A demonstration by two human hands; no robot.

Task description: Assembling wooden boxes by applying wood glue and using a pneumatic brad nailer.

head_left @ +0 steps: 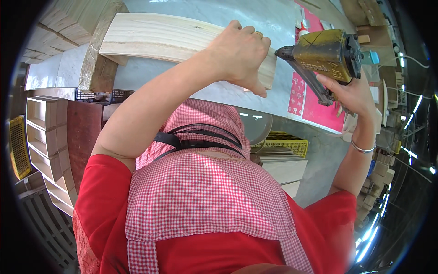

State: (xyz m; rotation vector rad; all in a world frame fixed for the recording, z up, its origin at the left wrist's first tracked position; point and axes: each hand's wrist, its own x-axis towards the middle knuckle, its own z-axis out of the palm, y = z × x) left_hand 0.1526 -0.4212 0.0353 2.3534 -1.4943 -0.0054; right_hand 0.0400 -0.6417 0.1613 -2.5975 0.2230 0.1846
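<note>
A long, pale wooden frame point(159, 36) lies across the worktable, its broad board on top and short end pieces under both ends. My left hand point(242, 55) grips its right end, fingers curled over the far edge and thumb down the near side. A yellow and black nail gun point(321, 52) is held by the handle in my right hand point(353, 93). Its dark nose points left, close to the frame's right end and just right of my left knuckles. Whether the nose touches the wood, I cannot tell.
A wrapped wooden block point(98, 59) stands by the frame's left end, with stacked boards point(68, 29) beyond. Pink sheeting point(326, 116) covers the table's right part. Stacked wooden boxes point(43, 132) stand at lower left. A yellow crate point(287, 144) sits below the table edge.
</note>
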